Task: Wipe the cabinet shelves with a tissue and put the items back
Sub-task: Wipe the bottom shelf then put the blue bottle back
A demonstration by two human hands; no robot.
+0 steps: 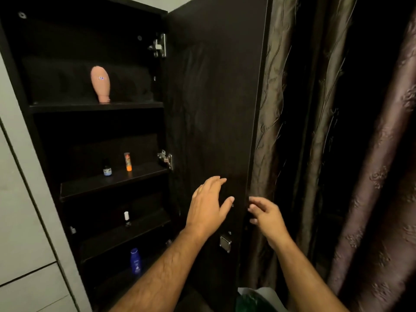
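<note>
One tall dark cabinet point(29, 70) stands open, its door point(213, 109) swung out to the right against brown patterned curtains point(315, 131). Four shelves are visible inside. The top shelf point(96, 106) carries a peach-coloured bottle point(100, 83) standing upside down on its cap. The second shelf point(112, 181) carries a small dark bottle with a blue label point(107, 168) and, just to its right and apart from it, an orange tube point(127, 161) standing upright. The third shelf point(126, 233) carries a small bottle with a white cap point(127, 218). On the lowest level in view stands a blue bottle point(135, 261). The left hand point(208, 204) is raised before the inner face of the door, fingers straight and spread, holding nothing; contact with the door cannot be confirmed. The right hand point(265, 213) is at the door's free edge, fingers loosely bent toward that edge, nothing in its grasp; whether the fingertips touch the edge cannot be told. A metal latch plate point(225, 243) is fixed to the door below the hands. Two metal hinges point(160, 45) join door to cabinet.
</note>
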